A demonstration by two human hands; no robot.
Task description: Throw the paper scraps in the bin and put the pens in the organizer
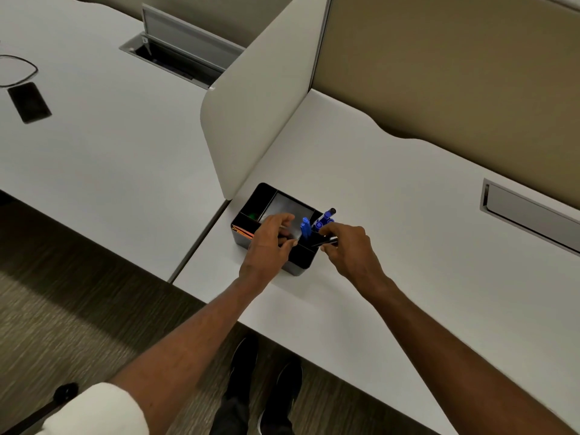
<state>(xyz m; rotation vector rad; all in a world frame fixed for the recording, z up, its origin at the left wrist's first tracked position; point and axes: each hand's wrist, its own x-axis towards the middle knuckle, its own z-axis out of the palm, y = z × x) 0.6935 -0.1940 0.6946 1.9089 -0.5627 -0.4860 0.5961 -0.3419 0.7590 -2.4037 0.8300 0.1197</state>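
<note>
Left hand (pixel 270 246) masking organizer (pixel 248 205) compartments, pen (pixel 326 241) blurred

An office: white desks (pixel 376 189) split by a divider panel (pixel 251 114), cable hatches (pixel 530 215), carpet (pixel 78 293).

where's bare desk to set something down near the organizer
The white desk is bare between the black plastic organizer and the grey cable hatch, and along its near edge. Crowded over the organizer: left hand, right hand gripping a black pen, blue pens.
</note>
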